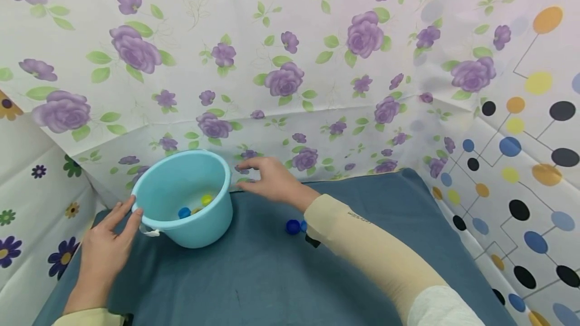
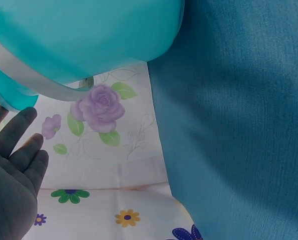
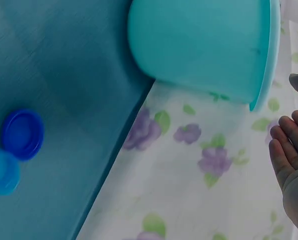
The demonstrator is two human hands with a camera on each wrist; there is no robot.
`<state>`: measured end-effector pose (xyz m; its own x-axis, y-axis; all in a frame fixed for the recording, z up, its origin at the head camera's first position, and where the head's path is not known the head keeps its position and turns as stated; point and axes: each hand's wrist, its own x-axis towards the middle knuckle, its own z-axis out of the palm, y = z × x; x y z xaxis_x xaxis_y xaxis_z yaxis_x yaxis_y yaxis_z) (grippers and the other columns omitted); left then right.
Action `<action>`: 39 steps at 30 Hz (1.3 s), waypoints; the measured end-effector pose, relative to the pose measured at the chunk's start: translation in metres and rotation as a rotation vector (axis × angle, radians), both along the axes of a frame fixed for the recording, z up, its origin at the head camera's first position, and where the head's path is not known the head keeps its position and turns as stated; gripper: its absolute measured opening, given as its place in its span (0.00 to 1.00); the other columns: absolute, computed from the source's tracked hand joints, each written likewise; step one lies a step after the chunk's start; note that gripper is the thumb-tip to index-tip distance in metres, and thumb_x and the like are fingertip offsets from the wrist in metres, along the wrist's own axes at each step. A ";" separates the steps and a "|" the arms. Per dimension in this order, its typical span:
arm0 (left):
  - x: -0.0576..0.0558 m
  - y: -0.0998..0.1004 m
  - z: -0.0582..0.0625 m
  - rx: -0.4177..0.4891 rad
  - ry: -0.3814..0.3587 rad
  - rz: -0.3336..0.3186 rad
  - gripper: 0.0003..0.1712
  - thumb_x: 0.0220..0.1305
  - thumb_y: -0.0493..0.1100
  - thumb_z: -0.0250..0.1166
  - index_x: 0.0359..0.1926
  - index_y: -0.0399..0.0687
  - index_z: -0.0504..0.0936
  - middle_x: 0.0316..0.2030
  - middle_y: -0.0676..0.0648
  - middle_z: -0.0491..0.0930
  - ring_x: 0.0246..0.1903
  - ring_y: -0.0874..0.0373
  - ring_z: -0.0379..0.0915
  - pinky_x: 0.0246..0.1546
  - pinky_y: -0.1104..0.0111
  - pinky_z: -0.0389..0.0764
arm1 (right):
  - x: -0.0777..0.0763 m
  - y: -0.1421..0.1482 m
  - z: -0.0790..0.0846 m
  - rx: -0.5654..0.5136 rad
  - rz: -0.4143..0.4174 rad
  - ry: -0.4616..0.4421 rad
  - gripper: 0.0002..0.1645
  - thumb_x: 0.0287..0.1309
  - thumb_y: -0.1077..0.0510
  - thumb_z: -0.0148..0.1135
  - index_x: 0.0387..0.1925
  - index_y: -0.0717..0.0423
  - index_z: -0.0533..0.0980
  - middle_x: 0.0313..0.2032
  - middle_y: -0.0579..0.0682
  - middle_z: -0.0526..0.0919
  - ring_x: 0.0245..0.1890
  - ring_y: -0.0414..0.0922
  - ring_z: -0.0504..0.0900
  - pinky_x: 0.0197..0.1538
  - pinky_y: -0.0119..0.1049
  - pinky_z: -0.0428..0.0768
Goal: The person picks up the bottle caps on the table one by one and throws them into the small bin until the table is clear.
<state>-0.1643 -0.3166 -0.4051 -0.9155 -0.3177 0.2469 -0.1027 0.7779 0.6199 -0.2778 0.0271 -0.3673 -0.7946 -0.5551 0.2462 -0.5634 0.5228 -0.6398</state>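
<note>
A light blue bucket (image 1: 199,233) stands on the cloth-covered table at the left. Inside it lie a blue round cap (image 1: 184,212), a yellow one (image 1: 206,199) and another yellowish piece partly hidden by the rim. My left hand (image 1: 105,245) touches the bucket's left rim with extended fingers, near the white handle (image 2: 39,82). My right hand (image 1: 274,180) is just off the right rim, thumb and fingers spread, holding nothing. Below the right forearm sit a dark blue bottle cap (image 3: 22,134) and a lighter blue cap (image 3: 3,171), side by side.
A blue-grey cloth (image 1: 272,275) covers the table. Behind it hangs a white sheet with purple flowers (image 1: 285,81). A dotted sheet (image 1: 521,175) closes off the right side, and a sheet with small flowers (image 1: 27,180) the left.
</note>
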 end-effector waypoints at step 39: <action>0.000 -0.001 -0.001 0.022 -0.014 0.001 0.30 0.65 0.64 0.51 0.67 0.74 0.59 0.68 0.45 0.58 0.68 0.42 0.55 0.54 0.33 0.62 | 0.002 0.127 -0.096 0.078 -0.268 -0.062 0.27 0.52 0.40 0.65 0.54 0.40 0.76 0.54 0.43 0.79 0.57 0.43 0.76 0.56 0.44 0.78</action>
<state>-0.1643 -0.3172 -0.4057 -0.9184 -0.3236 0.2275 -0.1118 0.7640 0.6355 -0.2757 0.1543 -0.4633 -0.9277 -0.3386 0.1575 -0.3597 0.6964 -0.6210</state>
